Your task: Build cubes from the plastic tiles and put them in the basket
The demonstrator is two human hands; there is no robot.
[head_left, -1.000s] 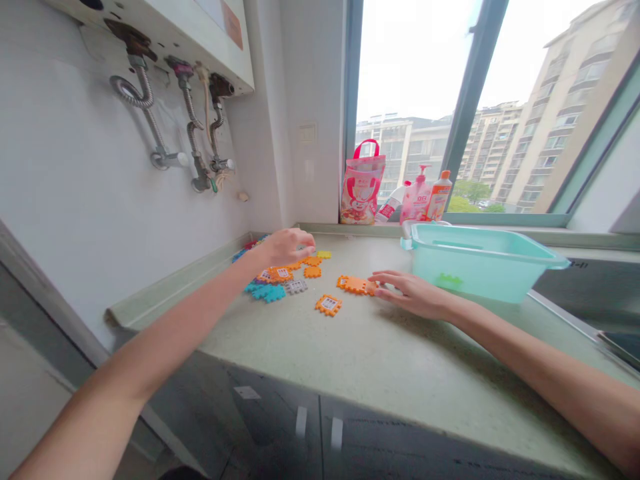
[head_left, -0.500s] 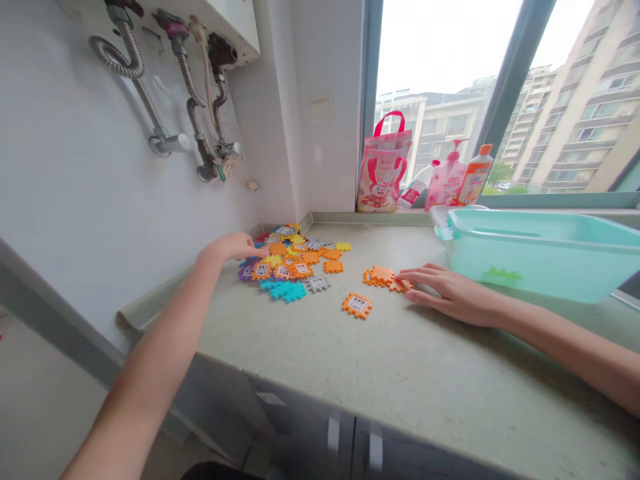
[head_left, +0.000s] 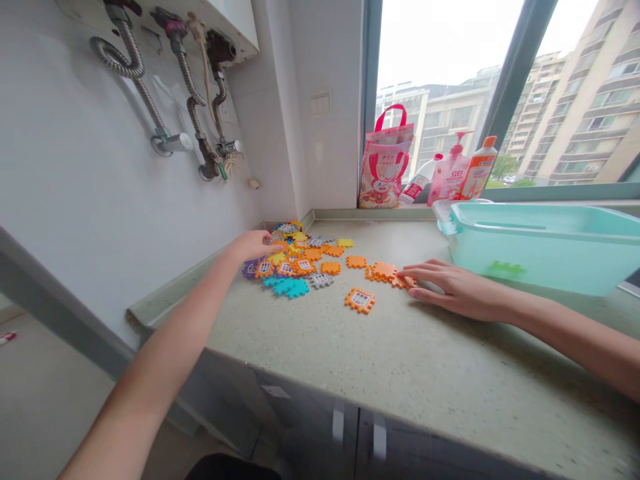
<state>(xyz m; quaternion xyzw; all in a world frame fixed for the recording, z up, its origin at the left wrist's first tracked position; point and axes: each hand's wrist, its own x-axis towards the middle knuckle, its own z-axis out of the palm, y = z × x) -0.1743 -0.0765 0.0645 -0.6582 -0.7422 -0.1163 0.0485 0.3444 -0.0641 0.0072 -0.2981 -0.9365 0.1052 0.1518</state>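
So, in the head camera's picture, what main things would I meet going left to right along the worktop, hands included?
Left hand, turquoise pieces, grey piece, orange piece with a window-like print, right hand, aqua tub.

The left hand (head_left: 255, 245) hides part of the pile of pieces (head_left: 304, 267), its grip unclear, while the right hand (head_left: 453, 288) partly covers an orange piece (head_left: 406, 283), and the view's edges crop the turquoise basin (head_left: 560, 260) and white wall unit (head_left: 240, 23).
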